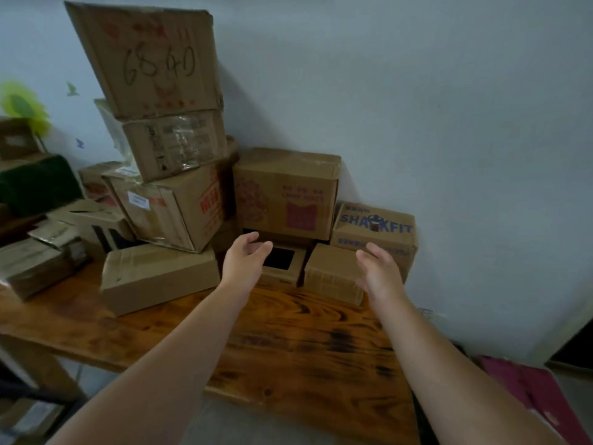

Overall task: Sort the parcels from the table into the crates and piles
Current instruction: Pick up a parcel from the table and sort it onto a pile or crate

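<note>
Both arms reach out over the wooden table point(288, 342) toward parcels at its far edge by the wall. The left hand point(245, 255) is spread, fingers loosely curved, palm facing right, holding nothing. It sits just left of a small box with a black square top point(282, 268); contact can't be told. The right hand point(378, 271) is also spread, fingers nearly straight, palm facing left, empty, just right of a plain small box point(330, 274).

The two small boxes sit side by side between the hands. Behind them is a red-printed box point(285, 194), raised above the black-topped one, with a SHARKFIT box point(375, 226) to the far right against the wall. To the left, a long flat box point(157, 277) lies on the table under a leaning stack topped by a box marked 6840 point(147, 59). More parcels point(32, 264) are piled at the far left, blurred.
</note>
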Demonstrator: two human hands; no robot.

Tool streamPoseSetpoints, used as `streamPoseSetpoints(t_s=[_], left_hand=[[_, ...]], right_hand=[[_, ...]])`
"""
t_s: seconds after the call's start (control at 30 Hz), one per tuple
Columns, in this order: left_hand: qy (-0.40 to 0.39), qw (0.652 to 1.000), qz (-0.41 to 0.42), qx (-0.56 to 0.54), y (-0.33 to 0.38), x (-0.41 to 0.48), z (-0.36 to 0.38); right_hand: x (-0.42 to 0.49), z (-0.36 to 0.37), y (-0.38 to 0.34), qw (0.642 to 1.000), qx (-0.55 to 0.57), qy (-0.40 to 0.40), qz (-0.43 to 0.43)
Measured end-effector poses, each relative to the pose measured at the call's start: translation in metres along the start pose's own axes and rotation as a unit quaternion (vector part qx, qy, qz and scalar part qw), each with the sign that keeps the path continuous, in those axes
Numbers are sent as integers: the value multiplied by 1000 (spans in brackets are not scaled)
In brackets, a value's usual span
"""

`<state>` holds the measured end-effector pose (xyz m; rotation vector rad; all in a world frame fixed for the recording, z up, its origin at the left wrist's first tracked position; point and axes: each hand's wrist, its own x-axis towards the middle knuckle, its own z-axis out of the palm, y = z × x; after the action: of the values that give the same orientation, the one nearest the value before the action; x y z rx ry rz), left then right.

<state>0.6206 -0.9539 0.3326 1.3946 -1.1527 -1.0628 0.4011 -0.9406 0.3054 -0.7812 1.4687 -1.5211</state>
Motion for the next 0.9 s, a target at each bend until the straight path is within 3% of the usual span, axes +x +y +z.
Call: streamPoseSetpoints(t_s=[0.23, 0.7, 0.9], left_hand=[[-22, 1000, -15, -3, -13, 98, 10], [38, 997, -68, 12, -30, 301, 6], [-25, 998, -37, 36, -47, 328, 6]], right_hand=[[81, 46, 1, 999, -32, 30, -8], [234, 114, 9, 990, -103, 83, 47], [250, 122, 26, 992, -111, 54, 37]])
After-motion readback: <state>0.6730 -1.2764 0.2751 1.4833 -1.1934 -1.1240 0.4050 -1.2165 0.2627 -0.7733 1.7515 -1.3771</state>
